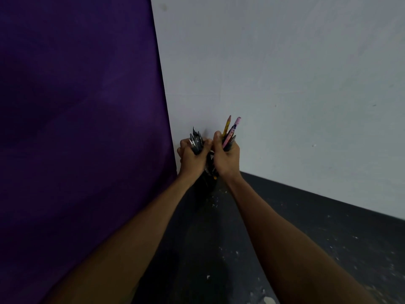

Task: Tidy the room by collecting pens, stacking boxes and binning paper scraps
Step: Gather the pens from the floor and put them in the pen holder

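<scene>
Both arms reach forward toward the room's corner. My left hand [191,157] is closed around a bunch of dark and silver pens [195,139] whose tips stick up above the fist. My right hand [225,159] grips another bunch, with a yellow pencil [226,126], a pink pencil [234,126] and darker pens pointing up and to the right. Between and below the two fists sits a dark mesh pen holder [210,170], mostly hidden by the hands.
A purple cloth [76,128] hangs along the left. A pale wall [285,84] stands behind the hands. The dark floor [285,238] carries small white scraps and specks [208,276], with a larger pale scrap [269,300] at the bottom edge.
</scene>
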